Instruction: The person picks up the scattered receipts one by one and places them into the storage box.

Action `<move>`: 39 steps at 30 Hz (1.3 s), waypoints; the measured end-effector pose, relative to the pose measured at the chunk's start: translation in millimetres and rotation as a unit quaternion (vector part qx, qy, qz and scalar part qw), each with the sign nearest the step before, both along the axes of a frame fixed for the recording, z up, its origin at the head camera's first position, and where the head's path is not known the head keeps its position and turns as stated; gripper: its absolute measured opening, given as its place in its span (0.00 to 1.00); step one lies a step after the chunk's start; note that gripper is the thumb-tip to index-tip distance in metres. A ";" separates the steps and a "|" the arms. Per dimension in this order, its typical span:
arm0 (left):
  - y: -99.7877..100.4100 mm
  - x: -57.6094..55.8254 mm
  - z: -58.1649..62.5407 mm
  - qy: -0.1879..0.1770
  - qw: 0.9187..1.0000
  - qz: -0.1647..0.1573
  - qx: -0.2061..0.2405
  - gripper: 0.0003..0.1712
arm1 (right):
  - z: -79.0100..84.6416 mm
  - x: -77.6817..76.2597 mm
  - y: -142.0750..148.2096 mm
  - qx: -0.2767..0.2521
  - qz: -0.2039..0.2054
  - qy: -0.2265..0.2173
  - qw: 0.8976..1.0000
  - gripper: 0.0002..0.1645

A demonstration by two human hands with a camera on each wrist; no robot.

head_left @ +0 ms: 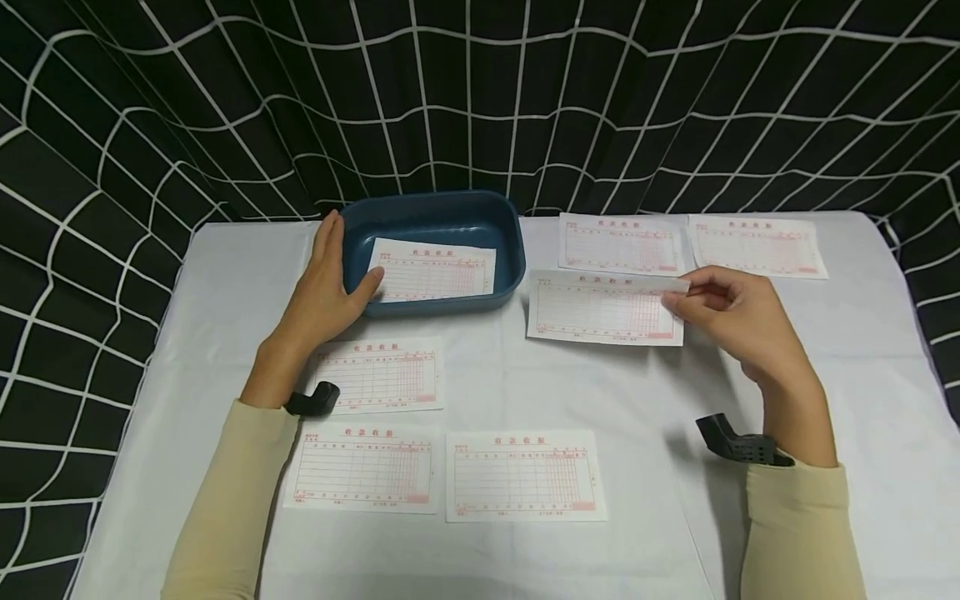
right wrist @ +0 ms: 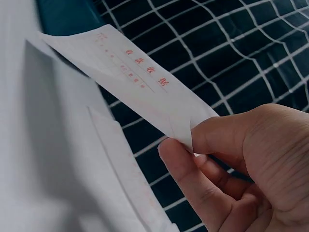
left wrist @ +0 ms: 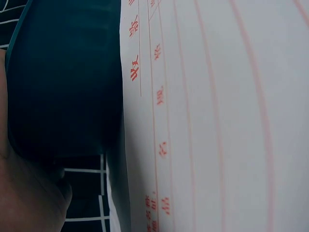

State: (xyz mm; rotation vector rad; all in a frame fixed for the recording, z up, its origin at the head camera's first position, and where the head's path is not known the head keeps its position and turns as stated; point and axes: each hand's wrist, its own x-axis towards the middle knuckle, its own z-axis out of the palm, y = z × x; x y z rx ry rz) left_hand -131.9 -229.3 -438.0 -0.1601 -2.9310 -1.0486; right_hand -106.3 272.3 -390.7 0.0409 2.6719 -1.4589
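My right hand pinches a receipt slip by its right end, between thumb and fingers. In the right wrist view the slip is bent at the pinched corner and slopes over the tabletop, with its shadow below. At the left corner of a dark blue plastic tray, my left hand rests with fairly straight fingers along the side and the thumb over the near rim. One printed receipt slip lies inside this tray. Under my left wrist is another receipt slip, partly covered.
Two receipt slips lie along the table's front, one at left and a second slip beside it. At the back right lie two more, a slip and its neighbour slip. Black netted cloth rises behind the white table.
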 end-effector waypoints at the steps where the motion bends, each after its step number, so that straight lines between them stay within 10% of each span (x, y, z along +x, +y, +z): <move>1: 0.0 0.2 0.2 -0.001 1.000 0.001 0.000 0.56 | 1.3 0.3 1.6 -0.004 -0.004 0.004 1.000 0.08; 12: -1.6 0.2 0.4 -0.003 1.000 0.003 0.002 0.56 | 5.1 -1.3 2.6 -0.069 -0.059 0.041 0.995 0.08; 21: -3.4 -1.8 -1.2 0.000 1.000 -0.003 0.002 0.57 | 11.3 -1.8 -10.2 -0.244 -0.096 0.072 0.962 0.10; 30: -1.4 -4.7 0.1 0.008 1.000 -0.004 0.000 0.56 | 20.2 -7.8 -31.1 -0.290 -0.073 0.064 0.952 0.09; 39: -1.5 -3.1 -0.6 0.007 1.000 0.000 -0.001 0.56 | 18.6 -20.7 -56.8 -0.203 -0.031 0.045 0.978 0.09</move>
